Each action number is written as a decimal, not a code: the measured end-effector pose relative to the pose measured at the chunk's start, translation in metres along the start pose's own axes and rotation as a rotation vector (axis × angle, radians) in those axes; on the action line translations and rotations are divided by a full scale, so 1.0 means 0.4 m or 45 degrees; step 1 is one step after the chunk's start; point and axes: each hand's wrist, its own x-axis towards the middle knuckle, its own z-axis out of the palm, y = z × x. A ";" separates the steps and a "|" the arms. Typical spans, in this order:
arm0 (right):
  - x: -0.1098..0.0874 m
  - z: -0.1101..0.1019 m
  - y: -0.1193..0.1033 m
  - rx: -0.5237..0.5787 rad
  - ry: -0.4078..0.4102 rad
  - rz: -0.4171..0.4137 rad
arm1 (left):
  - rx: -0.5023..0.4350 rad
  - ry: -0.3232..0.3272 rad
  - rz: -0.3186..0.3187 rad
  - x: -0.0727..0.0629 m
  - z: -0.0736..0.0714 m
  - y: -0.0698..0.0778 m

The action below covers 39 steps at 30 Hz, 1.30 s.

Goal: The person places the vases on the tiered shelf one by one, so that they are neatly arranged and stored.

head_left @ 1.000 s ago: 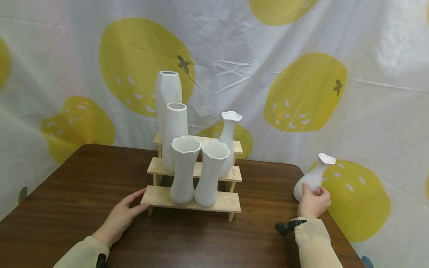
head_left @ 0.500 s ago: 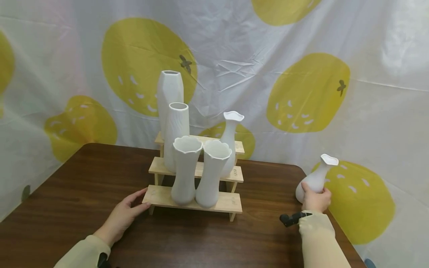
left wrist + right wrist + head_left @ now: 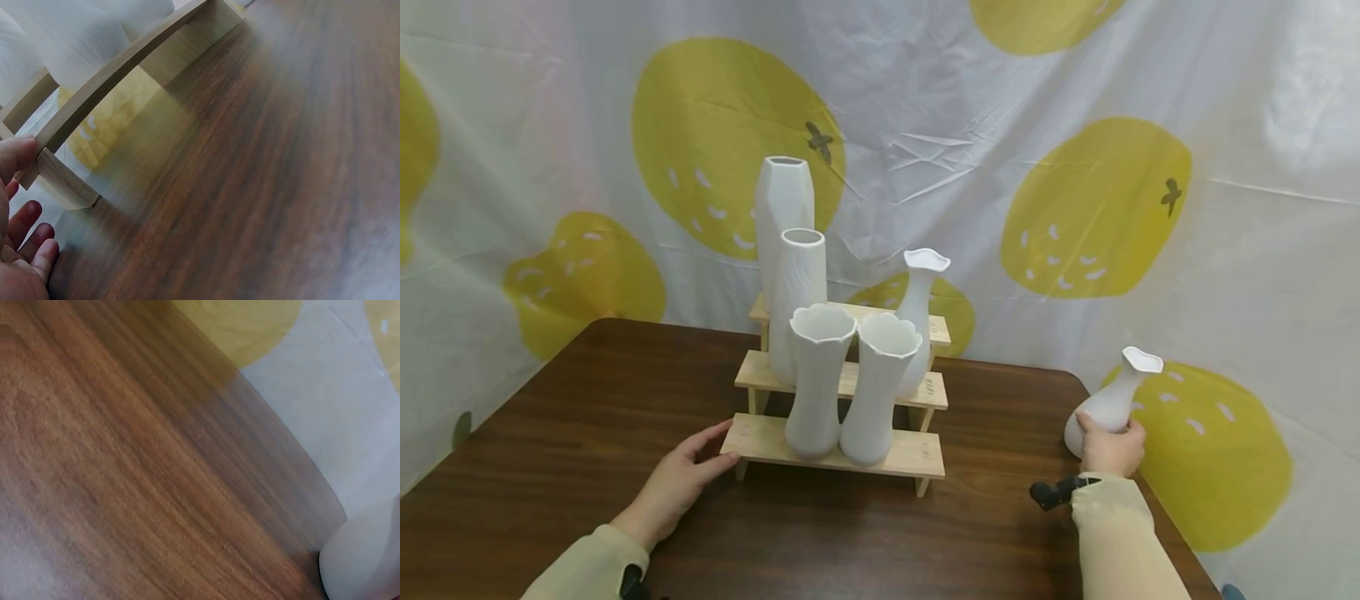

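A three-step pale wooden stand (image 3: pixel 756 437) bears several white vases. Two scalloped-rim vases (image 3: pixel 817 392) (image 3: pixel 876 400) stand side by side on its lowest step. Behind them are a ribbed cylindrical vase (image 3: pixel 797 292), a tall faceted vase (image 3: pixel 784 200) and a slim flared-mouth vase (image 3: pixel 916 308). My left hand (image 3: pixel 677 479) holds the left end of the lowest step, thumb at the front corner; in the left wrist view its lower fingers (image 3: pixel 25 219) hang free. At the table's right edge, my right hand (image 3: pixel 1108 450) grips another flared-mouth vase (image 3: pixel 1108 404) by its body, tilted rightwards.
The dark brown wooden table (image 3: pixel 985 517) has its right edge just beside the gripped vase. A white curtain (image 3: pixel 940 108) with yellow fruit prints hangs close behind and to the right of the table.
The right hand has turned slightly, and the vase in it leans a little further right. The left hand keeps its place on the stand. The whole view has shifted slightly.
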 end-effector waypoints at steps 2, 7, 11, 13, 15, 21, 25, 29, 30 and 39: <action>-0.003 -0.005 -0.001 -0.009 -0.006 -0.011 | -0.004 -0.005 -0.002 0.000 0.000 0.001; -0.005 -0.012 0.001 -0.040 -0.016 -0.024 | 0.002 -0.004 -0.003 0.000 0.002 0.006; 0.000 -0.005 -0.002 -0.063 -0.030 -0.075 | 0.001 -0.004 -0.007 -0.001 0.004 0.010; 0.003 0.002 -0.011 -0.071 -0.057 -0.106 | -0.002 -0.004 -0.013 -0.002 0.004 0.011; 0.002 0.010 -0.024 -0.052 -0.092 -0.126 | -0.002 -0.006 -0.017 -0.003 0.004 0.011; -0.026 0.028 -0.084 -0.045 -0.225 -0.151 | -0.002 -0.014 -0.013 0.000 0.001 0.008; -0.046 0.038 -0.134 -0.043 -0.325 -0.176 | 0.000 -0.014 -0.014 0.001 -0.001 0.008; -0.063 0.053 -0.182 -0.021 -0.397 -0.211 | -0.007 -0.012 -0.022 -0.001 -0.001 0.010; -0.067 0.056 -0.194 -0.008 -0.417 -0.207 | -0.009 -0.011 -0.025 -0.002 -0.001 0.011; -0.106 0.077 -0.304 0.040 -0.588 -0.214 | -0.016 -0.021 -0.030 -0.006 -0.002 0.011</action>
